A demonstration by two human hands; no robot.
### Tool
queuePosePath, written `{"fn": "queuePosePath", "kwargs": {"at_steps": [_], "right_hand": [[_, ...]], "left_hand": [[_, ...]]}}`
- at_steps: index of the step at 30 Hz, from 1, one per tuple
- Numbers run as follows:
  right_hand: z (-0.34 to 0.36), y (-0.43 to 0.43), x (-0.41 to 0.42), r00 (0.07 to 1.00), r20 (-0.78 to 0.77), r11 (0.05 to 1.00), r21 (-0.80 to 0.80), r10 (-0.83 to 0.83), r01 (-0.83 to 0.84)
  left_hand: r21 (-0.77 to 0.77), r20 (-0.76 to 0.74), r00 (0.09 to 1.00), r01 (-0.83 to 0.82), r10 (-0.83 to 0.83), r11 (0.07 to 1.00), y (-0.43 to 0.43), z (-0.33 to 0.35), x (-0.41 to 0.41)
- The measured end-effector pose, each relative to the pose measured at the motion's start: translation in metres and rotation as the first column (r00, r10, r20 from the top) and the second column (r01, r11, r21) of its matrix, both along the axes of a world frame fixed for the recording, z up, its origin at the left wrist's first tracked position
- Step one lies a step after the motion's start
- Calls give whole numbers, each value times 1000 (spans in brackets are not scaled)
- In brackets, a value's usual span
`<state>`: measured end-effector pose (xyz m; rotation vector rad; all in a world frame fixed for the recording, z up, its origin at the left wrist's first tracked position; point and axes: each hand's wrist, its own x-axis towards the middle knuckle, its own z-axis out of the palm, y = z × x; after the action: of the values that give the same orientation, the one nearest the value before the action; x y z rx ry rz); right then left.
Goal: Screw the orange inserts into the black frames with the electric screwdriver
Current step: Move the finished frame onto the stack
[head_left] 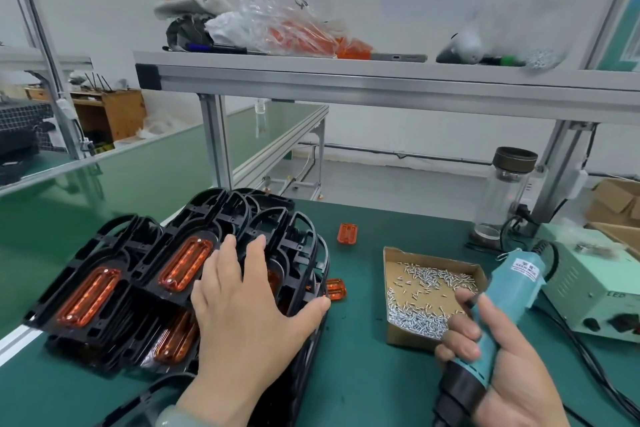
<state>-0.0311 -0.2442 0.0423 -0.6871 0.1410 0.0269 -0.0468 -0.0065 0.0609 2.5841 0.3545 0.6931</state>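
While left hand (pixel 242 308) lies spread on piled black frames (pixel 207 211) and right hand (pixel 512 378) grips electric screwdriver (pixel 512 281), pile could slide.

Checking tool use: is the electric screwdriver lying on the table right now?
No, the right hand grips the electric screwdriver, holding it off the table beside the cardboard tray of screws.
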Motion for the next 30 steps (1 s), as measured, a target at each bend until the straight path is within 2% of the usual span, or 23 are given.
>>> {"fn": "queuePosePath", "kwargs": {"at_steps": [16,22,26,30], "right_hand": [[0,1,-3,1000,8,1000,-22,3,-3],[-1,1,-1,1000,-4,1000,-20,12,-12],[-3,1,-1,1000,-4,1000,-19,14,-14],[-3,1,-1,1000,-5,1000,-21,17,-18]], "left_hand": [[-4,-17,995,99,-99,995,1,7,33],[24,41,999,35,-36,999,4,8,27],[-14,34,999,6,-6,1000,7,10,13],[-6,9,993,121,-121,993,11,8,7]]}}
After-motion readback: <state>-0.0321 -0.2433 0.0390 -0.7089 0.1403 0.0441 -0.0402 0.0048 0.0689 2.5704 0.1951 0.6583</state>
